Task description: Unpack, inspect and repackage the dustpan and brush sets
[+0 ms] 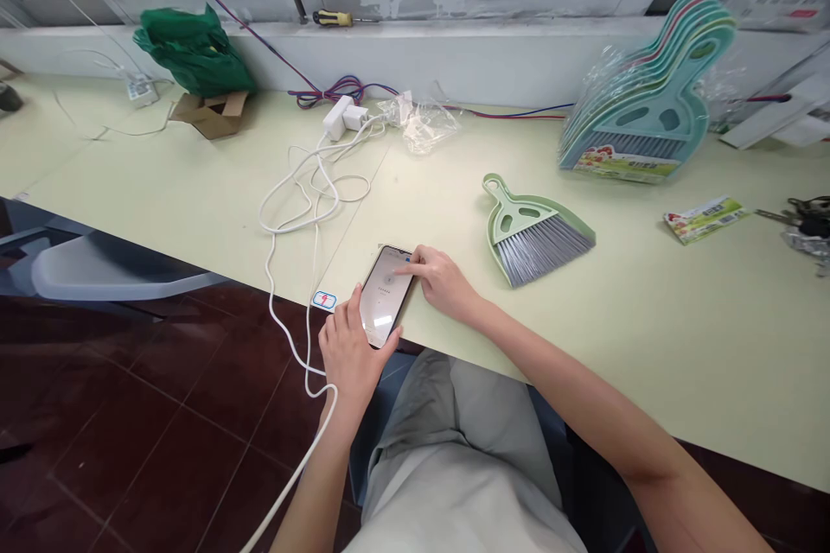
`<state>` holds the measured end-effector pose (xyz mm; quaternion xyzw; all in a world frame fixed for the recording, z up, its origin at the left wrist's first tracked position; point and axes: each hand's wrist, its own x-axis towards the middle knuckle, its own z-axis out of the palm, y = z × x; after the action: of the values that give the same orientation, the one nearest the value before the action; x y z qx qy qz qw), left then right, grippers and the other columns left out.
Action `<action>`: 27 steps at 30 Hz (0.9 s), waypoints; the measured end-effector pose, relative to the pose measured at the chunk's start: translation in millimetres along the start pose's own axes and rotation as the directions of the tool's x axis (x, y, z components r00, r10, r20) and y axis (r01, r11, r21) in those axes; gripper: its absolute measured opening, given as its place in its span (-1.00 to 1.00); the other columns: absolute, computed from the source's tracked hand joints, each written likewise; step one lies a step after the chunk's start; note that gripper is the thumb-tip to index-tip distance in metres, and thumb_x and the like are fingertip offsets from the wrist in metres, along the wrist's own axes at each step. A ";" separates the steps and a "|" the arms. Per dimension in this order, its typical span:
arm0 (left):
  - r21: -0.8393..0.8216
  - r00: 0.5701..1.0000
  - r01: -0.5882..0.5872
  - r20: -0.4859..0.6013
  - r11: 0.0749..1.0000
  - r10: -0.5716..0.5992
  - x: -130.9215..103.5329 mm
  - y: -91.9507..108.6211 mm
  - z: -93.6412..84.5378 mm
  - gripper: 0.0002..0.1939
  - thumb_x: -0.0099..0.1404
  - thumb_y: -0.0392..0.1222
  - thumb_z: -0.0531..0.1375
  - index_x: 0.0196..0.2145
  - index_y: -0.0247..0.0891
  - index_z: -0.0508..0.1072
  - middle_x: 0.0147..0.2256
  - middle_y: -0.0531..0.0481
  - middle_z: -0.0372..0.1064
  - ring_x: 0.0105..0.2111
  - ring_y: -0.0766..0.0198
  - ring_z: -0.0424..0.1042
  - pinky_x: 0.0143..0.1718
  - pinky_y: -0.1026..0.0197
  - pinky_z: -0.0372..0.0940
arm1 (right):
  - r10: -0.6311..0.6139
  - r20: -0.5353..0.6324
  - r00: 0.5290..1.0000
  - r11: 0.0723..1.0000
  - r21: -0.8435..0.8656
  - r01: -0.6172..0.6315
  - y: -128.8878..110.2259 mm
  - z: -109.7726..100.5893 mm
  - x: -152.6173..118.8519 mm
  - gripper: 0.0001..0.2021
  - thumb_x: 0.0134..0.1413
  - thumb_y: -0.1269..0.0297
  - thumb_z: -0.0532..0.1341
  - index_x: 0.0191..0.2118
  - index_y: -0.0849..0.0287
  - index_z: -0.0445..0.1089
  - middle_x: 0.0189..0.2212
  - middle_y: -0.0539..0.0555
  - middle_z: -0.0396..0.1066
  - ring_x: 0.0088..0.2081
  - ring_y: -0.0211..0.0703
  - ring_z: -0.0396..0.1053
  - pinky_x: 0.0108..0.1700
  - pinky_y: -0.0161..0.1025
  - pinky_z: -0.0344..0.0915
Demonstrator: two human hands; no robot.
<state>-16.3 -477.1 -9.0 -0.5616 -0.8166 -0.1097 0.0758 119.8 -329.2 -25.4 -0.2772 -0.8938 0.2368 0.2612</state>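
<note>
A smartphone (387, 295) with a lit, pale screen lies at the front edge of the table, its lower end at the edge. My left hand (350, 354) grips its lower end, with the thumb on one side and the fingers on the other. My right hand (443, 281) is at the phone's upper right; its index finger is stretched out over the screen and the other fingers are curled, holding nothing. To the right of that hand lies a green dustpan (496, 246) with a grey-bristled brush (541, 252) in it.
White cables (311, 190) run from chargers (343, 117) down past my left arm. A stack of wrapped dustpan sets (641, 95) leans at the back right. A label card (705, 219), a cardboard box (211, 112), a green bag (194, 52) and a screwdriver (334, 18) are also around.
</note>
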 end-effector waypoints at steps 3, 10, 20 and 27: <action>0.003 1.000 -0.001 0.009 1.000 0.001 -0.4 -0.4 0.0 -0.16 0.17 0.16 0.18 0.27 -0.36 0.09 -0.02 -0.28 0.32 -0.09 -0.05 0.32 -0.08 0.01 0.19 | -0.094 -0.033 0.995 0.992 0.084 0.096 -3.4 0.3 -1.4 -0.45 -0.03 0.72 -0.04 -0.16 0.03 0.52 -0.28 0.08 0.27 -0.22 -0.15 0.25 -0.17 -0.20 0.14; -0.013 1.000 0.003 0.015 1.000 -0.003 0.2 -0.2 -0.5 -0.16 0.17 0.16 0.17 0.27 -0.35 0.09 -0.01 -0.27 0.31 -0.08 -0.06 0.31 -0.08 -0.01 0.19 | 0.068 -0.192 0.979 0.998 0.015 -0.066 -4.4 -4.1 -0.9 -0.39 -0.11 0.73 -0.04 -0.04 0.04 0.46 -0.29 0.09 0.27 -0.22 -0.11 0.25 -0.17 -0.18 0.12; -0.020 1.000 0.007 0.018 1.000 -0.007 0.2 0.4 0.1 -0.16 0.17 0.15 0.17 0.27 -0.37 0.08 -0.01 -0.28 0.30 -0.09 -0.06 0.30 -0.07 -0.01 0.18 | -0.119 -0.030 0.992 0.991 -0.067 0.117 -5.7 -2.1 -2.0 -0.49 0.00 0.69 -0.02 -0.10 0.08 0.49 -0.28 0.11 0.28 -0.23 -0.13 0.23 -0.21 -0.20 0.03; -0.011 1.000 0.011 0.029 1.000 -0.011 0.7 1.7 -1.2 -0.16 0.16 0.12 0.18 0.27 -0.36 0.07 -0.01 -0.28 0.30 -0.09 -0.06 0.30 -0.08 -0.01 0.18 | -0.245 0.055 0.968 0.961 -0.118 0.250 -8.3 -0.9 -3.2 -0.53 0.02 0.66 0.01 -0.07 0.12 0.48 -0.27 0.12 0.29 -0.29 -0.16 0.19 -0.23 -0.20 -0.01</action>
<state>-15.0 -476.3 -7.5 -0.5591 -0.8200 -0.1066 0.0603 119.5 -337.0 -21.1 -0.1742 -0.9393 0.1520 0.2533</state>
